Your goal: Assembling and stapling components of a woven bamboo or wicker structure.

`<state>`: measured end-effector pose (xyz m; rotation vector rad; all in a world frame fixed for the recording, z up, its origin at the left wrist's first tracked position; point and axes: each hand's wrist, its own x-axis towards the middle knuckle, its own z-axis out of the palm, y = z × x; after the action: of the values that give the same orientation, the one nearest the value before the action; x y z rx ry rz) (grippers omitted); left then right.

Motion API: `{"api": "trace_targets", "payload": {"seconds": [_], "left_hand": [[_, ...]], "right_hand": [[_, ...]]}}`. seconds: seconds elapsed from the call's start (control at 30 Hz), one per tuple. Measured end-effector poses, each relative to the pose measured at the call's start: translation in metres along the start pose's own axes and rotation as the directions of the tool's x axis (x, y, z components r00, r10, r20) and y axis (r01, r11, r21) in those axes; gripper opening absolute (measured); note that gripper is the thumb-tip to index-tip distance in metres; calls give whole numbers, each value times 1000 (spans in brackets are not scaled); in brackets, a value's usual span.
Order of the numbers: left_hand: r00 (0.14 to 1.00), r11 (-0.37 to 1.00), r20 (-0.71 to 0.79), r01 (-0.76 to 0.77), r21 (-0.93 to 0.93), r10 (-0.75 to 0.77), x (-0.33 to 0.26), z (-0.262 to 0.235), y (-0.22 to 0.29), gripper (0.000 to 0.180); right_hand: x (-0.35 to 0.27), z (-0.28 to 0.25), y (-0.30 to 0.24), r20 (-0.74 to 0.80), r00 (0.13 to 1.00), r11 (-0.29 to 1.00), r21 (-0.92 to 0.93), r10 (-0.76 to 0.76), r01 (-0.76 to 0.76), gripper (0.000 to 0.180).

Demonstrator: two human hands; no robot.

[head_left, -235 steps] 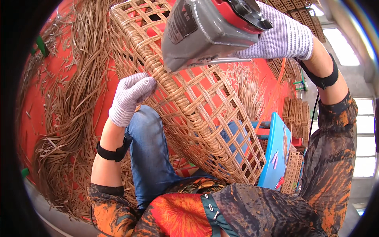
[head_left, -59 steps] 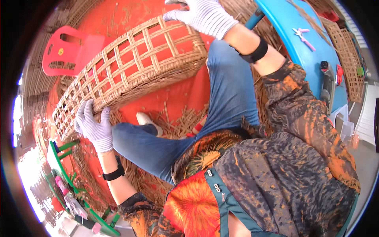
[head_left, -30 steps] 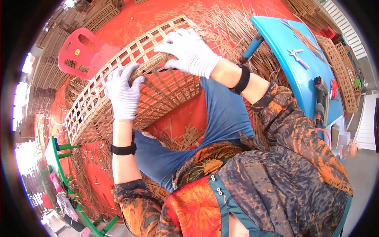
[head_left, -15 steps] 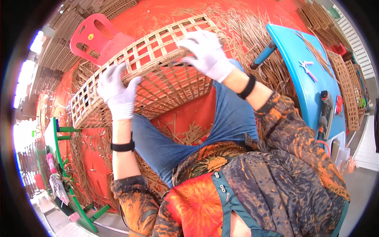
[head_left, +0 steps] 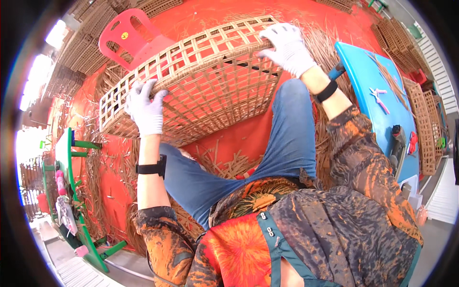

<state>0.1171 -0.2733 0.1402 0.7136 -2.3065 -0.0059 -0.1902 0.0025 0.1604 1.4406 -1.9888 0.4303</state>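
Observation:
A large woven rattan basket (head_left: 206,62) with open lattice walls is tilted up in front of my knees. My left hand (head_left: 145,107), in a white knit glove, grips its left part, with the thumb on the near edge and the fingers over the lattice. At the far right corner, my right hand (head_left: 290,49), gloved the same way, holds the edge between thumb and fingers. A dark strip (head_left: 251,66) shows along the weave near the right end. The undersides of both hands' grips are partly hidden.
A red plastic chair (head_left: 138,40) stands beyond the basket. On the right, a blue table (head_left: 377,71) bears pink-handled pliers (head_left: 379,99) and a power tool (head_left: 397,143). A green-framed bench (head_left: 71,177) is at the left. Loose strips (head_left: 229,160) litter the red floor.
My right hand has moved right and slightly outward along with the basket's corner. The basket has shifted right and tilted, showing more of its lattice side. My left hand stays on its edge.

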Motion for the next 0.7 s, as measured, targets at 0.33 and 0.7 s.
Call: {"api": "trace_targets", "payload": {"seconds": [0.33, 0.7], "left_hand": [[995, 987, 35, -83, -137, 89, 5, -10, 26, 45], [991, 979, -126, -59, -197, 34, -10, -17, 32, 35]], "right_hand": [[40, 39, -128, -40, 999, 893, 448, -16, 33, 37], [42, 45, -137, -265, 964, 845, 513, -13, 152, 18]]}}
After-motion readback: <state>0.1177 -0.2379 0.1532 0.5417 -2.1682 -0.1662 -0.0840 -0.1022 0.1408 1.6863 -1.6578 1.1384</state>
